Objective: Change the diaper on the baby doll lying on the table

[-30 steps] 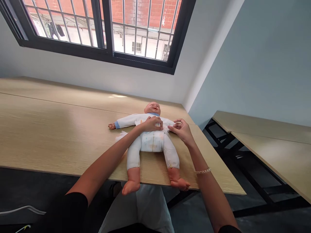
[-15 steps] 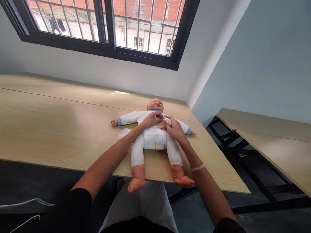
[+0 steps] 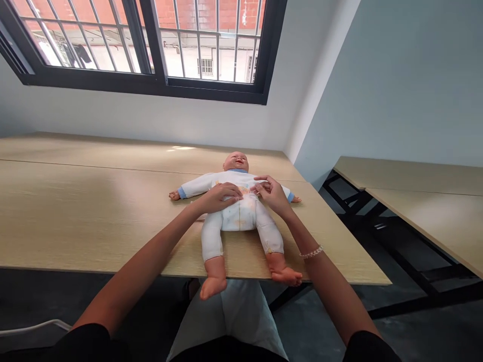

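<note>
A baby doll (image 3: pixel 237 176) in a white suit with blue collar and cuffs lies on its back on the table, its arms spread and its bare feet over the near edge. Around its hips is a white diaper (image 3: pixel 239 218) with faint print. My left hand (image 3: pixel 223 196) rests with outstretched fingers on the upper front of the diaper, at the doll's belly. At the other side of the waist my right hand (image 3: pixel 272 195) has thumb and fingers bent together at the diaper's top edge. The exact contact at the fingertips is too small to make out.
The light wooden table (image 3: pixel 75 216) runs along the wall below a barred window (image 3: pixel 211 45). To the right, past a gap, stands a second table (image 3: pixel 426 201) on a black metal frame (image 3: pixel 400 271). A pale cable (image 3: pixel 33 329) shows low at left.
My left hand has moved down and left from the doll's chest, its fingers now flatter on the diaper. My right hand stays near the waist, now apart from the left. The view has tilted slightly.
</note>
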Demonstrator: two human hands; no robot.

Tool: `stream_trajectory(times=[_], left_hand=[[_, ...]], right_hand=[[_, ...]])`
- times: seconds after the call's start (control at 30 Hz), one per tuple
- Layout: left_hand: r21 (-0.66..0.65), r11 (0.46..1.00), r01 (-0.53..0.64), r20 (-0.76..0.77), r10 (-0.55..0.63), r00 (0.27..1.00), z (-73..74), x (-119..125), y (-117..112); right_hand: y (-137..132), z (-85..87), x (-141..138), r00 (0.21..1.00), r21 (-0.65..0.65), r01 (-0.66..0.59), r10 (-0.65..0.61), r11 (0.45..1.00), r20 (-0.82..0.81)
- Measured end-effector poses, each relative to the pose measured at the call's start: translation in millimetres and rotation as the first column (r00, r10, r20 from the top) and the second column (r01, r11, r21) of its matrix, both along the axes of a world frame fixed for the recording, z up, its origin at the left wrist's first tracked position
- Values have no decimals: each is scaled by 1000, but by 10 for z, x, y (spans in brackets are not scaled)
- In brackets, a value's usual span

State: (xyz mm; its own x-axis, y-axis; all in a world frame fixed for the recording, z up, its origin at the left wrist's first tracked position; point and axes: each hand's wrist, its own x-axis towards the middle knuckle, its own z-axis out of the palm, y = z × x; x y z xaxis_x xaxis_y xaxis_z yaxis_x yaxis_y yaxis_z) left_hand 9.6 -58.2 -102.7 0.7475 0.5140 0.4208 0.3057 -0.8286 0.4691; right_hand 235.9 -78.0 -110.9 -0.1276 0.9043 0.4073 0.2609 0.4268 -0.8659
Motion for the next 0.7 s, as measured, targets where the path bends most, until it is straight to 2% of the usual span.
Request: stream_trajectory(times=[0.1, 0.2, 0.27, 0.33, 0.37, 0.47, 0.53, 0.63, 0.7], left_hand=[[-7, 1000, -27, -20, 27, 999, 16, -9, -14], [-78, 995, -59, 82, 65, 995, 74, -192, 39], [-123, 980, -159, 194, 181, 964, 105, -419, 92], [-255, 925, -283, 219, 340, 915, 113, -663, 133], [-342, 891, -299, 157, 368, 916, 106, -767, 144], [-555, 804, -212, -91, 195, 977, 37, -922, 144], [-560, 796, -231, -174, 160, 972, -35, -903, 135], [-482, 803, -351, -213, 282, 936, -119, -828, 143], [-472, 796, -378, -223, 307, 925, -130, -831, 156]], right_hand=[[-50, 22, -57, 978, 38, -134, 126, 990, 164], [-91, 29, -112, 959, 63, -153, 133, 986, 249], [-100, 23, -130, 963, 81, -130, 107, 988, 249], [-97, 14, -137, 965, 105, -120, 91, 987, 247], [-93, 9, -138, 964, 114, -125, 93, 986, 249], [-81, -3, -138, 961, 120, -141, 107, 983, 254], [-83, -4, -136, 960, 112, -138, 105, 984, 259], [-108, 37, -130, 960, 115, -125, 91, 985, 265], [-133, 109, -145, 965, 136, -103, 66, 985, 254]])
